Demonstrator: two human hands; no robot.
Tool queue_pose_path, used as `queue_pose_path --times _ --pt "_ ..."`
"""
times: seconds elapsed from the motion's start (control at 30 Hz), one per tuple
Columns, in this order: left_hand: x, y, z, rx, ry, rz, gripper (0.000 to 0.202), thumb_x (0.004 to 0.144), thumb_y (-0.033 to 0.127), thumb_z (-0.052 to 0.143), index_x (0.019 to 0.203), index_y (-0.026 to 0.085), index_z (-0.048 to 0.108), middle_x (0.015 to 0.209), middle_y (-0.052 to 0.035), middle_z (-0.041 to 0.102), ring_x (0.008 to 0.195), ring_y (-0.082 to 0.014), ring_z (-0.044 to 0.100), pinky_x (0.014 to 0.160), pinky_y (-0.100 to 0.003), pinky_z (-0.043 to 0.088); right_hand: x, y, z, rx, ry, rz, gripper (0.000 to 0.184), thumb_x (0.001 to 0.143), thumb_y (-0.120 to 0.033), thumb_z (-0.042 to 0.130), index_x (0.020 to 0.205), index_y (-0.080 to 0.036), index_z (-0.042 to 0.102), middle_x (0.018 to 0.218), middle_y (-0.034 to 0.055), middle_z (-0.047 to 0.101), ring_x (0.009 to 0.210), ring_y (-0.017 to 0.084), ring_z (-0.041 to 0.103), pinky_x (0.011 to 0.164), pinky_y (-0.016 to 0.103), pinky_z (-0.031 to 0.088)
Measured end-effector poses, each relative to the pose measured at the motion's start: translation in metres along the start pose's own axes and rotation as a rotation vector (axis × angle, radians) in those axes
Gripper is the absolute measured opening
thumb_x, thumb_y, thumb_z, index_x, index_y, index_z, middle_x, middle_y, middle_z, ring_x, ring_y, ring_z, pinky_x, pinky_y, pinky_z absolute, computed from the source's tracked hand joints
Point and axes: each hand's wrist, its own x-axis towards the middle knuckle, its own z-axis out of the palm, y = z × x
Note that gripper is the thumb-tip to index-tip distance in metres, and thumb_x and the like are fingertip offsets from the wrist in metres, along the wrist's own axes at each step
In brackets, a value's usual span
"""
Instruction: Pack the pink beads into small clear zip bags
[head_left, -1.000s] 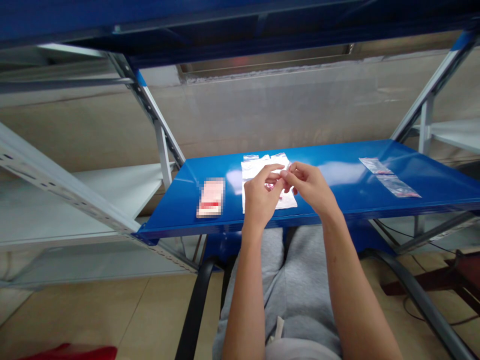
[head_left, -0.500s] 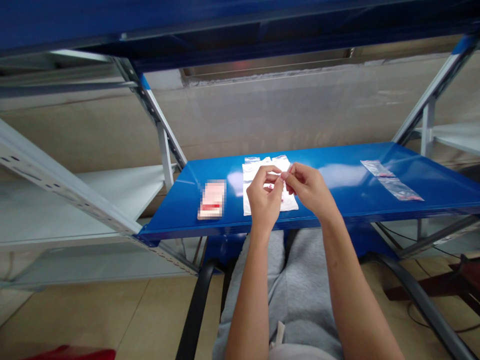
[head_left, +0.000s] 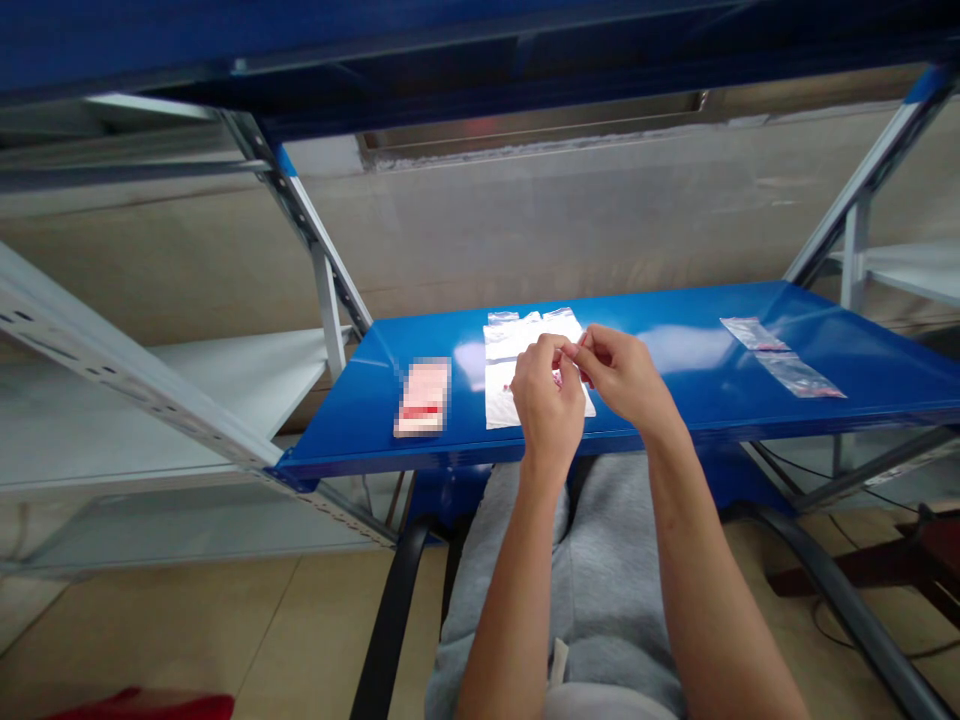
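My left hand (head_left: 549,395) and my right hand (head_left: 616,370) meet fingertip to fingertip above a white sheet (head_left: 501,408) on the blue shelf. Both are closed in a pinch, and whatever lies between the fingers is too small to make out. Small red pieces (head_left: 508,387) show on the sheet, partly covered by my left hand. Clear plastic bags (head_left: 502,319) lie at the sheet's far edge.
Two clear zip bags (head_left: 799,375) with reddish contents lie on the right part of the blue shelf (head_left: 675,400). A blurred-out pinkish rectangular item (head_left: 424,395) is at left. An upper blue shelf (head_left: 480,60) hangs overhead, and metal posts (head_left: 319,240) stand at the sides.
My left hand has shifted right, closer against my right hand, and its fingers have drawn in. My right hand has barely moved. More red pieces show left of my left hand.
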Motion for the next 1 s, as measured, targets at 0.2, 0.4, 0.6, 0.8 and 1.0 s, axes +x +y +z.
queue_pose_path --times 0.2,0.4,0.6,0.8,1.0 --pt "0.002 -0.008 0.0 0.075 0.136 0.01 0.016 0.091 0.007 0.054 0.092 0.023 0.053 0.086 0.0003 0.062 0.077 -0.015 0.059 0.068 -0.026 0.043 -0.002 -0.005 -0.001 -0.077 -0.019 -0.006 0.034 0.094 -0.041 0.061 0.068 -0.022 0.048 0.058 -0.0022 0.053 0.057 0.013 0.043 0.056 0.028 0.03" --pt "0.01 -0.016 -0.015 0.158 0.113 0.068 0.019 0.089 0.003 0.056 0.084 0.022 0.057 0.082 0.0006 0.06 0.078 -0.0148 0.057 0.069 -0.026 0.043 -0.003 -0.017 0.005 -0.128 -0.04 0.068 0.032 0.089 -0.035 0.062 0.063 -0.022 0.049 0.055 -0.0017 0.055 0.056 0.013 0.047 0.056 0.027 0.032" --pt "0.011 -0.008 -0.021 0.114 -0.011 0.146 0.028 0.098 0.007 0.052 0.099 0.022 0.075 0.095 -0.0043 0.067 0.085 -0.0141 0.063 0.071 -0.023 0.05 -0.003 -0.015 0.005 -0.083 0.05 0.16 0.035 0.089 -0.042 0.064 0.063 -0.022 0.052 0.053 -0.0008 0.059 0.051 0.014 0.052 0.054 0.027 0.036" --pt "0.01 -0.013 -0.019 0.184 -0.03 0.143 0.034 0.095 0.003 0.054 0.108 0.021 0.08 0.097 -0.0058 0.067 0.088 -0.0149 0.065 0.081 -0.027 0.054 -0.003 -0.013 0.009 -0.076 0.168 0.134 0.013 0.086 -0.034 0.067 0.09 -0.022 0.067 0.068 0.0006 0.071 0.062 0.019 0.069 0.063 0.03 0.05" --pt "0.011 -0.014 -0.017 0.254 -0.176 0.086 0.039 0.092 -0.002 0.055 0.109 0.021 0.081 0.092 -0.0042 0.065 0.08 -0.0133 0.063 0.074 -0.025 0.05 -0.002 -0.006 0.013 -0.134 0.193 0.136 0.026 0.085 -0.026 0.063 0.109 -0.023 0.071 0.084 0.0033 0.076 0.068 0.021 0.073 0.068 0.035 0.059"
